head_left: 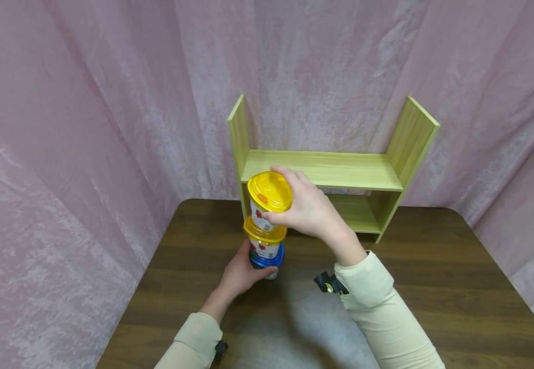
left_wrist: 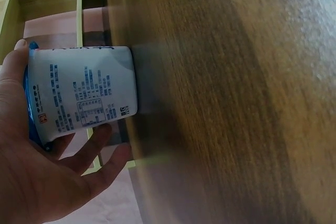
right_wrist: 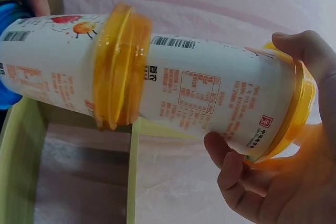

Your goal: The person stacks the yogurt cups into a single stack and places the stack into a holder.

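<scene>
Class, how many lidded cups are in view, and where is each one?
3, in one stack: the bottom cup, blue-lidded, gripped by the left hand; the middle cup, yellow-lidded, between the others; the top cup, also yellow-lidded, gripped by the right hand.

A left hand (left_wrist: 47, 182), at 8 o'clock, grips a white cup (left_wrist: 79, 90) near its blue lid (left_wrist: 39, 129); the cup, covered in blue print, lies at 9 o'clock with its base toward 3; brown wooden tabletop (left_wrist: 226, 87) stretches from 12 o'clock to 5; a pale wooden shelf (left_wrist: 80, 9) shows at 11, pink cloth (left_wrist: 113, 198) at 7.
</scene>
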`<state>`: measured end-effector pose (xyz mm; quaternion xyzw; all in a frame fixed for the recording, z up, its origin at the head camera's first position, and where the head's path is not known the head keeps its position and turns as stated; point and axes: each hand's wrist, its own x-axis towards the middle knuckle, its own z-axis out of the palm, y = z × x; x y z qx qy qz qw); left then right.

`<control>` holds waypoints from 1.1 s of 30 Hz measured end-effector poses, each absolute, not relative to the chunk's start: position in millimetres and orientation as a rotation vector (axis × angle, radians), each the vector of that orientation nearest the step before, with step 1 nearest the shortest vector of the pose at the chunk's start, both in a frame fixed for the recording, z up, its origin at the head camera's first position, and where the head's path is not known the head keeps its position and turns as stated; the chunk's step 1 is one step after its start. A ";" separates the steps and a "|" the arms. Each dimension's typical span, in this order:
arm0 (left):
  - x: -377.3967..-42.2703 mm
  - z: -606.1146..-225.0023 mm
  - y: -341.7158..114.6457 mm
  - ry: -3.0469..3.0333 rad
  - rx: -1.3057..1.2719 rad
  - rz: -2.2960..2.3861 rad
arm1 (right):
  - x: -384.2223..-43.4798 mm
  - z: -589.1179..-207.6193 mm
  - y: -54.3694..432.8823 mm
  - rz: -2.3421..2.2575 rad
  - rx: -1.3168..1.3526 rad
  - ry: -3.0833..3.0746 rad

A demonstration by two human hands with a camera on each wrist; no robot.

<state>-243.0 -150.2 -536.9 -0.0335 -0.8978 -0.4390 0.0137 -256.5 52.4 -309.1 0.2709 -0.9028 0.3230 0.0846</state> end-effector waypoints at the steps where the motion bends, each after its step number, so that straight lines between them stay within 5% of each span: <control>1: -242.9 -536.8 -150.3 -2.796 -0.105 -1.368 | -256.4 -308.5 52.8 0.950 0.809 -2.701; 33: -242.9 -533.5 -151.9 -2.796 -0.095 -1.408 | -256.8 -311.4 59.4 1.009 0.986 -2.657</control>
